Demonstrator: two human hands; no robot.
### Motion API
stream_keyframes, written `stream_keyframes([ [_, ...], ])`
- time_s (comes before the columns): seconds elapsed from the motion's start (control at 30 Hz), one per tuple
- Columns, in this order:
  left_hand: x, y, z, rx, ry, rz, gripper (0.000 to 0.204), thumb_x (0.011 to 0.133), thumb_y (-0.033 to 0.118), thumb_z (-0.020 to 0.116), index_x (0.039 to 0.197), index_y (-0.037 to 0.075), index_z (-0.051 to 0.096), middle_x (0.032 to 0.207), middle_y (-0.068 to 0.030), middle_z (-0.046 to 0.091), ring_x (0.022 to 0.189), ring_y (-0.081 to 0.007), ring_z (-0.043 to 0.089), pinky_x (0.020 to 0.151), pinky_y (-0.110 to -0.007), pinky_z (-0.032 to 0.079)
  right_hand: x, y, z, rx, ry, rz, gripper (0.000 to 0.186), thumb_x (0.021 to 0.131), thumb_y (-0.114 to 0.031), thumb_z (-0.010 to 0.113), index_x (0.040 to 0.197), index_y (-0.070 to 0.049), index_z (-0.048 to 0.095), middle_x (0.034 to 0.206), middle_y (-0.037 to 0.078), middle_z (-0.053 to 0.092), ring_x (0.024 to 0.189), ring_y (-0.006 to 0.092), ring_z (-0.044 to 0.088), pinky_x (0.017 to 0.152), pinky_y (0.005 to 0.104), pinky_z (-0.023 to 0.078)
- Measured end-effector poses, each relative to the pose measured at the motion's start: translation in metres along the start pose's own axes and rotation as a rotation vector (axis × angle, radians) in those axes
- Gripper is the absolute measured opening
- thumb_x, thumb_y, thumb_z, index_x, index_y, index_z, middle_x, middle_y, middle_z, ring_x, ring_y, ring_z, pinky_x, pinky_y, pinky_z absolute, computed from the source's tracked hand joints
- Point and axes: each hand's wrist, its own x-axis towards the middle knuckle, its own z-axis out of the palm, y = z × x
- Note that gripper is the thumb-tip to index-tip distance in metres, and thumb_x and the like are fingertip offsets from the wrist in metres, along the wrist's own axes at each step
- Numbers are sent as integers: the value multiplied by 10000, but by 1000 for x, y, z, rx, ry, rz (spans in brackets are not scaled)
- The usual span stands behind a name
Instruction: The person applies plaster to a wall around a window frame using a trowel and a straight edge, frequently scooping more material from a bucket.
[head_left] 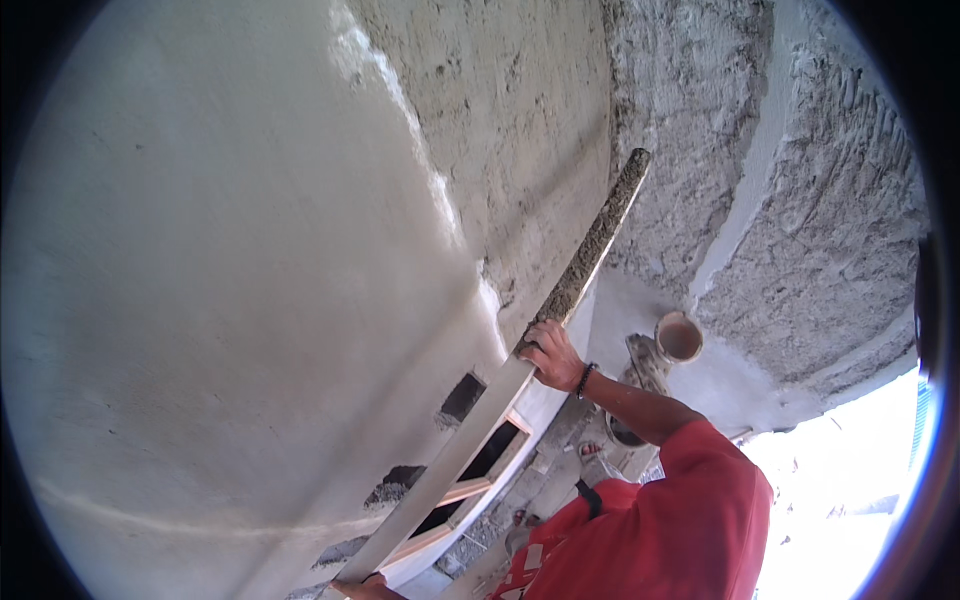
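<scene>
A long straightedge (447, 462) lies slantwise along the plastered wall (250, 250), from the bottom edge up to the right. Wet grey mortar (590, 262) coats its upper stretch. My right hand (552, 357), with a dark beaded bracelet at the wrist, grips the bar near its middle, fingers curled over the top edge. Down at the bottom edge my left hand (362, 588) holds the bar's lower end; only part of it shows. To the left the plaster looks smooth; past a ragged white edge (435, 185) it is rougher and darker.
Rectangular holes (462, 398) are cut into the wall beside the bar. Below it are wooden-framed openings (470, 490). A round bucket (679, 337) stands at right, near the rough mortar-covered wall (840, 220). Rubble litters the floor (510, 500) by my feet; bright daylight enters lower right.
</scene>
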Motion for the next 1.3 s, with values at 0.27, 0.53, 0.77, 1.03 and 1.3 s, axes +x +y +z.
stream_keyframes([
  [0.27,-29,-11,-13,146,131,133,570,826,500,455,1225,98,516,1240,-48,536,1133,-252,501,978,-409,337,-36,-3,14,-111,-162,-25,367,607,-111,652,959,-108,549,1060,132,466,1132,359,421,995,591,271],
  [0.53,-35,-26,-36,134,167,35,627,798,589,493,1251,155,513,1310,-41,489,1191,-262,460,1008,-449,337,-115,-34,2,499,406,1177,584,845,-342,603,1327,-107,370,1294,130,419,1219,333,389,1027,503,291],
  [0.77,-15,-82,-63,100,75,-61,613,824,595,476,1262,166,493,1299,-51,492,1156,-268,487,995,-453,372,-149,-4,71,1750,604,1415,642,879,-580,423,1288,-86,404,1233,110,521,1118,273,500,944,423,390],
  [1.03,67,-161,-117,13,113,-170,626,810,624,463,1249,179,504,1281,-38,512,1160,-272,490,974,-481,385,-240,10,136,1403,600,1895,647,898,-575,368,1316,-81,368,1301,135,464,1180,315,453,999,485,325],
  [1.3,192,-274,-204,13,197,-202,601,802,589,540,1210,148,524,1236,-54,537,1109,-281,513,950,-462,404,-380,45,250,1447,371,2056,741,865,-608,366,1366,-67,292,1381,195,360,1245,362,383,1043,498,248],
])
